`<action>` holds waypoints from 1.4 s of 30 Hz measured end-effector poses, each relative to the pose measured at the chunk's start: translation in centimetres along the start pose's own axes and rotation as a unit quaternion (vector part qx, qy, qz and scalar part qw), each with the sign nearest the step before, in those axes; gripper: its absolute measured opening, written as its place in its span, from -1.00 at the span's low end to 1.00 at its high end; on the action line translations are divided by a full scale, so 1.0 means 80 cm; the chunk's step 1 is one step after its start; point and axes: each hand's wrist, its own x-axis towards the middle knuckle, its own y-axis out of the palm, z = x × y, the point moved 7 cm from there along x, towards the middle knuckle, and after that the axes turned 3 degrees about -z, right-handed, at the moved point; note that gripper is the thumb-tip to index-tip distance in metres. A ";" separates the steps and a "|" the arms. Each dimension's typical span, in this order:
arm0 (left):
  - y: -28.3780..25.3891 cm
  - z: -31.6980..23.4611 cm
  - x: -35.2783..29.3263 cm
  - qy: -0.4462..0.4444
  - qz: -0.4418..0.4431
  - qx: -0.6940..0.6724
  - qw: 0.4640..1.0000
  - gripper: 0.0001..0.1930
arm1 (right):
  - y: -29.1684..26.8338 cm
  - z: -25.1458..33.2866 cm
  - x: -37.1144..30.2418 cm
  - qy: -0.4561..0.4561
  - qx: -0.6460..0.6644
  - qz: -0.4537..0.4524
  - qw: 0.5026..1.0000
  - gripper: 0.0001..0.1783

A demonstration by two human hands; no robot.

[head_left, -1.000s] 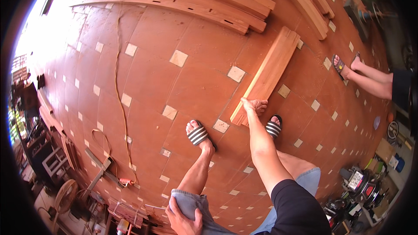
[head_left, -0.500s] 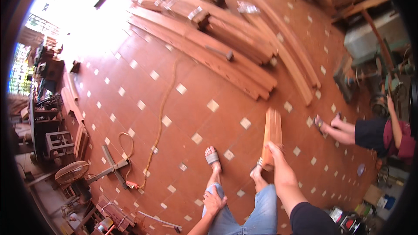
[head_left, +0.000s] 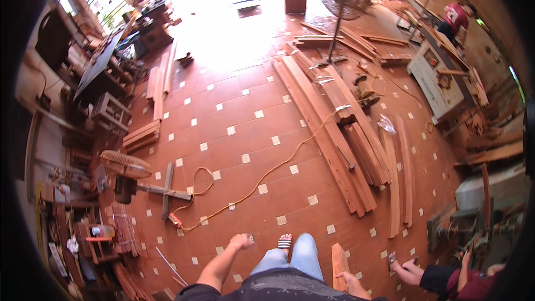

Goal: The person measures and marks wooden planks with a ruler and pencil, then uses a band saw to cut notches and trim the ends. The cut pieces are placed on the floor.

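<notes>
My right hand (head_left: 350,283) grips a reddish-brown wooden beam (head_left: 339,259) at my right side. The beam stands nearly upright, with its top end pointing ahead; its lower part is out of view. Out in front to the left, over the tiled floor, my left hand (head_left: 241,241) is loosely curled, and nothing shows in it. A stack of long wooden beams (head_left: 329,150) lies on the floor ahead to the right, with a hammer (head_left: 345,158) resting on it.
A co-worker in a maroon shirt (head_left: 471,284) sits by a machine at the right; another person (head_left: 456,19) bends at a far bench. A yellow cord (head_left: 290,159) crosses the floor. At the left stand a fan (head_left: 125,164) with a cross-shaped base and a cluttered shelf (head_left: 97,234).
My left hand has left my knee and curled, swinging out to the left. The beam in my right hand has come closer to my side. My view has risen and turned, showing more of the room.
</notes>
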 end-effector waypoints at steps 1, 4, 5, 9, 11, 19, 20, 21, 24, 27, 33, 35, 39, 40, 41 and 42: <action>-0.035 0.004 -0.009 -0.023 -0.040 -0.038 0.998 -0.26 | 0.016 0.012 -0.028 -0.017 0.047 0.040 0.998 0.09; -0.106 0.042 -0.007 -0.040 -0.053 -0.064 0.996 -0.22 | 0.073 0.092 -0.095 -0.065 0.069 0.096 0.991 -0.03; -0.121 0.051 -0.002 -0.039 -0.049 -0.078 0.995 -0.22 | 0.085 0.138 -0.116 -0.079 0.043 0.082 0.993 -0.04; -0.222 0.074 0.045 -0.018 -0.093 -0.091 0.991 -0.21 | 0.146 0.357 -0.186 -0.162 -0.040 0.052 0.985 -0.11; -0.275 0.086 0.061 -0.038 -0.102 -0.146 0.983 -0.20 | 0.172 0.467 -0.218 -0.199 -0.085 0.038 0.976 -0.14; -0.446 0.132 0.102 -0.119 -0.108 -0.378 0.912 -0.30 | 0.309 0.845 -0.382 -0.314 -0.248 -0.004 0.916 -0.26; -0.459 0.135 0.102 -0.136 -0.089 -0.432 0.887 -0.30 | 0.330 0.877 -0.399 -0.323 -0.267 -0.009 0.908 -0.28; -0.477 0.144 0.105 -0.147 -0.089 -0.426 0.888 -0.30 | 0.360 0.914 -0.417 -0.337 -0.285 -0.007 0.897 -0.29; -0.501 0.186 0.125 -0.177 -0.070 -0.414 0.890 -0.33 | 0.460 1.011 -0.478 -0.362 -0.342 -0.013 0.867 -0.33; -0.545 0.239 0.168 -0.190 -0.084 -0.407 0.889 -0.39 | 0.565 1.106 -0.536 -0.390 -0.382 -0.023 0.837 -0.37; -0.693 0.368 0.257 -0.257 -0.064 -0.510 0.819 -0.45 | 0.723 1.271 -0.649 -0.500 -0.659 -0.141 0.544 -0.44; -0.779 0.409 0.277 -0.189 -0.122 -0.531 0.817 -0.49 | 0.779 1.317 -0.704 -0.453 -0.583 -0.122 0.663 -0.49; -0.938 0.514 0.301 -0.195 -0.257 -0.660 0.678 -0.36 | 0.973 1.423 -0.844 -0.402 -0.372 0.013 0.837 -0.45; -0.981 0.537 0.318 -0.189 -0.278 -0.674 0.658 -0.35 | 1.012 1.466 -0.864 -0.431 -0.391 0.066 0.811 -0.39; -0.988 0.577 0.310 -0.216 -0.301 -0.681 0.632 -0.32 | 1.097 1.450 -0.925 -0.406 -0.377 0.120 0.824 -0.45; -1.007 0.599 0.324 -0.216 -0.333 -0.689 0.607 -0.37 | 1.154 1.458 -0.983 -0.407 -0.395 0.154 0.809 -0.42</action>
